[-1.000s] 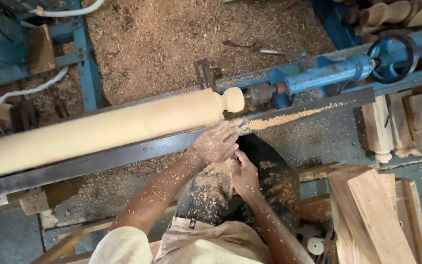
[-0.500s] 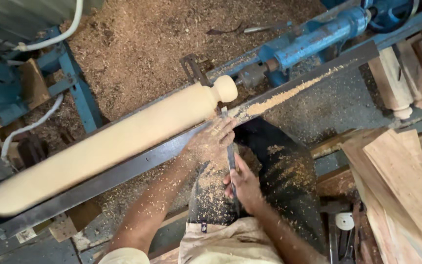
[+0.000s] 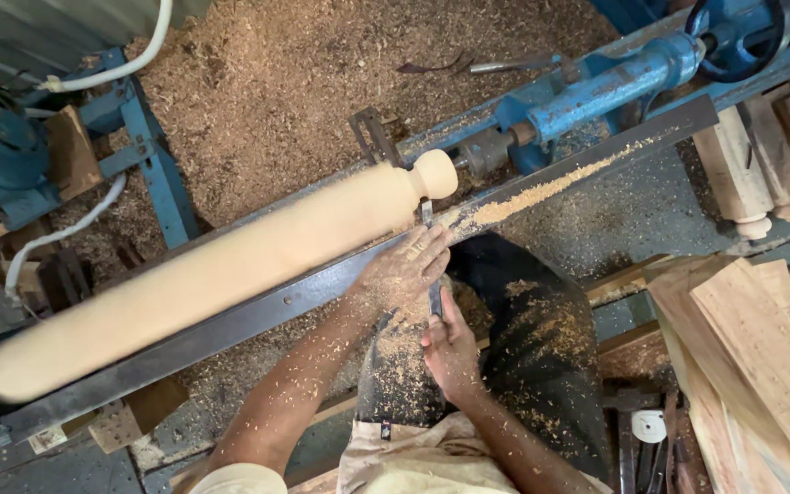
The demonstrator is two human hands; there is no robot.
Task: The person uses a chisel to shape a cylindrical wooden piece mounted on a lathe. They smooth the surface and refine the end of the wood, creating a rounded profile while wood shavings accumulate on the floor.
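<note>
My left hand (image 3: 404,270) presses the chisel (image 3: 430,240) down on the steel rest (image 3: 258,306), fingers folded over the blade. My right hand (image 3: 450,348), just behind, wraps its handle. The tip meets the pale spindle (image 3: 230,265) just beyond my left grip, below the knob (image 3: 433,174).

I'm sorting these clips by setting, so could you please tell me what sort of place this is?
Most likely a woodturning workshop: a long pale wooden spindle sits on a blue lathe, sawdust lies heaped behind, and planks are stacked nearby.
</note>
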